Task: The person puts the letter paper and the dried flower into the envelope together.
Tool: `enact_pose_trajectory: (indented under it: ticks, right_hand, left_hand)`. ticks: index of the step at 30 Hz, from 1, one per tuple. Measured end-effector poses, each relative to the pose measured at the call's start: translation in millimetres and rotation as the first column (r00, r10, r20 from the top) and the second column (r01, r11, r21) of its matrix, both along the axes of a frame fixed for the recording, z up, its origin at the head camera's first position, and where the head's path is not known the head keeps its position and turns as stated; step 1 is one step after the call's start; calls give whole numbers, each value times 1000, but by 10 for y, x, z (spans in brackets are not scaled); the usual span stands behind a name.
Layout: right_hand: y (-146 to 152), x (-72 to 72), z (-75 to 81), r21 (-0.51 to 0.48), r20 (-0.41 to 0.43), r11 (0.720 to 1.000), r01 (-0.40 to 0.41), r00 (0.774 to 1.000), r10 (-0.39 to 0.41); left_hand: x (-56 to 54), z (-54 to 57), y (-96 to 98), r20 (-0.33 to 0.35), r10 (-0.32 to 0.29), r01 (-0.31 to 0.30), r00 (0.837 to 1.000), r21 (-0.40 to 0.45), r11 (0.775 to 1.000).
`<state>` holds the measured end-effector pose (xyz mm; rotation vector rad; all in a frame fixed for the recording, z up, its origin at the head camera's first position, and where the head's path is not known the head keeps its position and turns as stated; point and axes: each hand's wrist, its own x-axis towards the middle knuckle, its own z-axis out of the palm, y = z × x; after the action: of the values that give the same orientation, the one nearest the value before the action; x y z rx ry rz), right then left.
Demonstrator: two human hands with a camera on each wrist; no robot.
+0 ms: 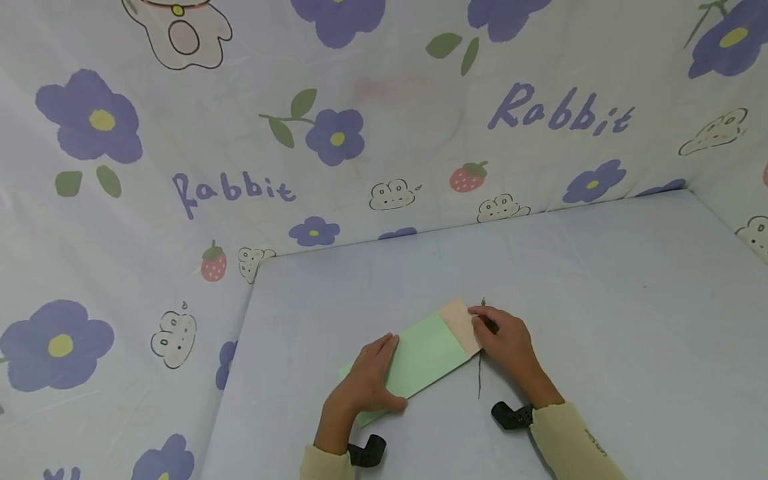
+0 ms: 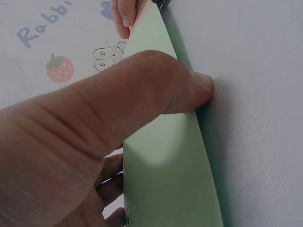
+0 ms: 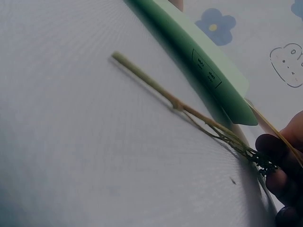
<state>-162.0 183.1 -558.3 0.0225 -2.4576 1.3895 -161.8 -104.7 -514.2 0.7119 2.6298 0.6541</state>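
Note:
A flat light green paper folder (image 1: pixel 429 353) lies at a slant, with a beige sheet (image 1: pixel 459 323) showing at its right end. My left hand (image 1: pixel 369 377) grips the folder across its width, the thumb over the near edge and the fingers at the far edge. At the right end, my right hand (image 1: pixel 504 337) pinches the beige sheet's outer edge between thumb and fingers. A thin plant sprig (image 3: pixel 177 104) lies beside the folder, its branching tip close to the right fingers. Small dark print (image 3: pixel 207 68) shows on the folder's underside in the right wrist view.
A pale cloth-covered table (image 1: pixel 600 287) lies under everything. Behind and to the left hangs a white cloth (image 1: pixel 408 133) printed with purple flowers, strawberries and rabbits. Each wrist wears a black camera mount (image 1: pixel 369 451). A tiny dark speck (image 1: pixel 645 287) lies farther right on the table.

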Motion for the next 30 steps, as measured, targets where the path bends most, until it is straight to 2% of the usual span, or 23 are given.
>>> enact_pose_trajectory:
  ticks: [10,20,30]
  right_hand:
    - [3,-15,-19,14,36,1000,-7,999,6]
    - [-3,-23,-13,36,11,999,-6,1000,6]
    - [-19,-10,-12,36,23,999,-6,1000,5]
  left_hand:
    - [-4,-15,1,3,0,0,1000,2,1000]
    - [-13,0,2,0,0,0,1000,-9,1000]
    - [6,5,-4,-6,-6,6,1000,13,1000]
